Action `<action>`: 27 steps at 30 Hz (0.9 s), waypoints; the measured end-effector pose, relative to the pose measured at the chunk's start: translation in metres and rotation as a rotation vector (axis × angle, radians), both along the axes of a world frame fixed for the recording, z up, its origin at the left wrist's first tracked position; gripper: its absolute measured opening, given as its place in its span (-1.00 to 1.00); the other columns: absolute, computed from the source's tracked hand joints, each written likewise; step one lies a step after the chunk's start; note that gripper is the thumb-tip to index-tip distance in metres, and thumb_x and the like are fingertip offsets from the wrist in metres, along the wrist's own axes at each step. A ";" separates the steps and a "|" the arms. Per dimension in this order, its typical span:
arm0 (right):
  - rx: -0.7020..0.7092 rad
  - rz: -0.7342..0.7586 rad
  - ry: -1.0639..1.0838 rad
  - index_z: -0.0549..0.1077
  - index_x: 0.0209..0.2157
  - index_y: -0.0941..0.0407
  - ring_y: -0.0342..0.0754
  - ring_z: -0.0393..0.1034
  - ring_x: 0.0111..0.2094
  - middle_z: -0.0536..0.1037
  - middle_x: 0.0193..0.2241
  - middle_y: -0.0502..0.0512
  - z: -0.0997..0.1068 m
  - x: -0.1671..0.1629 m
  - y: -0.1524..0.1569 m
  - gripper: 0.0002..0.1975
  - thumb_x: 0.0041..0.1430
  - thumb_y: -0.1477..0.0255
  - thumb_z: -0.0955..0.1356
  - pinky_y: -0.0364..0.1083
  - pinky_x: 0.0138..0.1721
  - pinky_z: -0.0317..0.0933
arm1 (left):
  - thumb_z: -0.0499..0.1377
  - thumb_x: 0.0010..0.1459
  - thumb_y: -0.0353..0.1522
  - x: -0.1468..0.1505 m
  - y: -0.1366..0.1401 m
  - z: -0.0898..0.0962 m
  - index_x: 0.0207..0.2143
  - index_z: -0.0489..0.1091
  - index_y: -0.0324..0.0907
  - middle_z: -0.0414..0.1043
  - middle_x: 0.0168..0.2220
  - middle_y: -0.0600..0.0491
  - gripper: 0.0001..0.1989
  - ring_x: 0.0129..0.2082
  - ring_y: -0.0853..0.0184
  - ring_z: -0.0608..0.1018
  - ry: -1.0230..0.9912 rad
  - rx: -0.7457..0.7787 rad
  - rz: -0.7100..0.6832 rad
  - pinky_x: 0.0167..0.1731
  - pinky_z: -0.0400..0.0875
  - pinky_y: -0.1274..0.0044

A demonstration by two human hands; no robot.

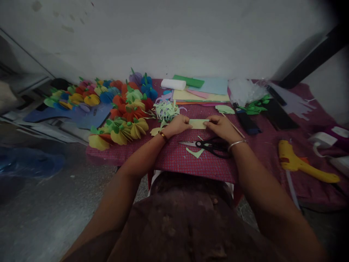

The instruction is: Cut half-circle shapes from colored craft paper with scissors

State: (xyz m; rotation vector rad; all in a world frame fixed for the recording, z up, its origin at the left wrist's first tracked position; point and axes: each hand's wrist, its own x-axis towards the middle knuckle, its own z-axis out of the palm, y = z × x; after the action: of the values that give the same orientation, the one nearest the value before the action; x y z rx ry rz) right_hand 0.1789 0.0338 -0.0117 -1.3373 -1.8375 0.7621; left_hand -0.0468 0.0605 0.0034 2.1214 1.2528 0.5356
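Observation:
A small pale yellow-green piece of paper (197, 124) is stretched between my two hands above the table. My left hand (178, 125) pinches its left end, and my right hand (220, 127) pinches the right end. Just below the paper, black-handled scissors (200, 144) lie on the cloth, blades pointing left. Pale green paper scraps (195, 152) lie beside and under the scissors. A heap of curled paper strips (166, 110) sits beyond my left hand. Close to my right wrist a thin stick (234, 127) rests on the cloth.
Many colourful folded-paper pumpkins (133, 105) crowd the table's left side. Coloured paper sheets (201, 95) and a white roll (173, 84) lie at the back. To the right are green paper leaves (256, 105) by a plastic bag and a yellow glue gun (291, 158). A wall stands behind.

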 end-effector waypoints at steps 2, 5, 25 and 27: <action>0.023 -0.023 -0.014 0.47 -0.50 0.10 -0.05 0.32 -0.48 0.46 -0.56 0.00 0.001 -0.001 0.000 -0.84 0.07 0.32 0.38 -0.06 -0.39 0.20 | 0.23 0.00 -0.37 0.000 0.000 0.000 -0.70 0.19 -0.18 0.10 -0.67 0.19 -0.67 -0.53 0.44 0.18 0.004 0.013 0.004 -0.45 0.00 0.51; 0.157 -0.163 0.057 0.48 -0.40 0.09 -0.04 0.35 -0.43 0.49 -0.45 0.02 0.003 0.002 0.000 -0.90 0.03 0.36 0.41 -0.05 -0.36 0.24 | 0.24 0.00 -0.39 0.000 0.000 0.000 -0.71 0.18 -0.18 0.09 -0.67 0.19 -0.66 -0.53 0.44 0.18 0.020 0.033 0.012 -0.45 0.00 0.51; 0.261 -0.004 -0.199 0.49 -0.48 0.05 0.11 0.45 -0.16 0.59 -0.28 0.14 0.004 -0.010 -0.001 -0.89 0.10 0.47 0.35 0.11 -0.02 0.29 | 0.25 -0.01 -0.40 -0.002 0.002 0.000 -0.69 0.29 -0.20 0.15 -0.68 0.18 -0.73 -0.55 0.44 0.22 0.075 0.044 0.034 -0.47 0.08 0.52; 0.259 -0.018 -0.214 0.48 -0.47 0.05 0.11 0.45 -0.18 0.59 -0.30 0.14 0.004 -0.012 -0.002 -0.89 0.11 0.47 0.34 0.09 -0.05 0.29 | 0.24 -0.01 -0.41 -0.003 0.002 0.001 -0.66 0.34 -0.22 0.21 -0.68 0.16 -0.78 -0.55 0.44 0.24 0.060 0.020 0.019 -0.48 0.10 0.54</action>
State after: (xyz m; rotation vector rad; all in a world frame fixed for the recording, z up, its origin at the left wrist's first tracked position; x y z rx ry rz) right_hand 0.1669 0.0320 -0.0073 -1.3023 -2.0080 0.3654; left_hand -0.0494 0.0622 0.0045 2.1586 1.3071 0.4977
